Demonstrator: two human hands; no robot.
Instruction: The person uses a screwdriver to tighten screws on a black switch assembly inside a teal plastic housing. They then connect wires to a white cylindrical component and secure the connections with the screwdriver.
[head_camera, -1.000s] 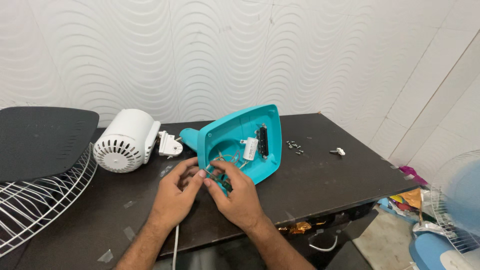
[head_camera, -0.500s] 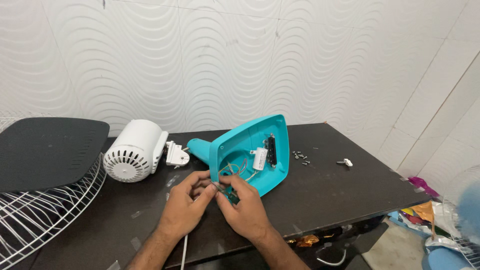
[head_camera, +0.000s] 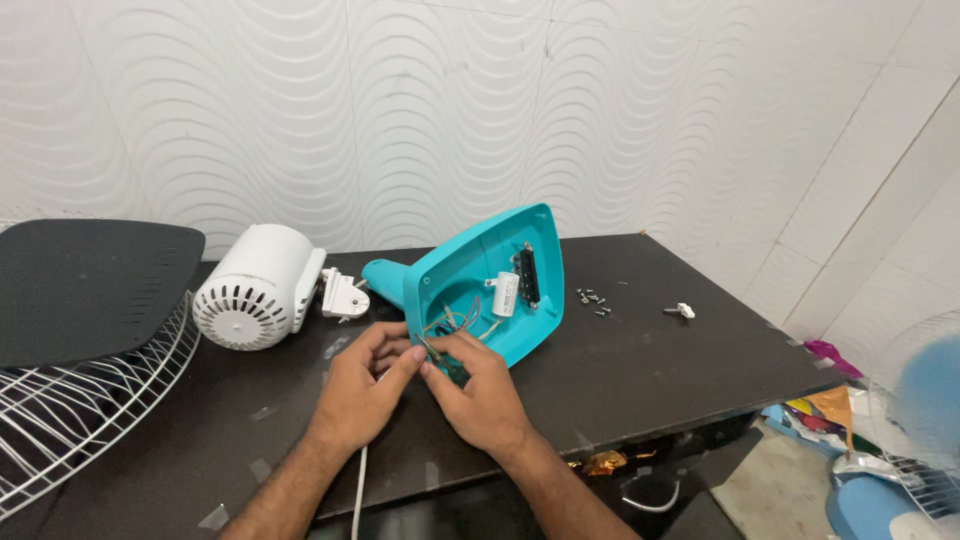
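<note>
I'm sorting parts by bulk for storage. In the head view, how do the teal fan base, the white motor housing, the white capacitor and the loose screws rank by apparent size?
1. Teal fan base, largest.
2. White motor housing, somewhat smaller.
3. White capacitor, far smaller.
4. Loose screws, each tiny.
All lie at about the same depth on the table, so the order seems safe.

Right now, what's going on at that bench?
A person has both hands, left hand and right hand, at the wires inside an opened teal fan base tipped up on a dark table. The fingertips pinch something small among the wires; too small to tell what. A white motor lies to the left, a wire grille beyond it, and loose screws to the right.
</note>
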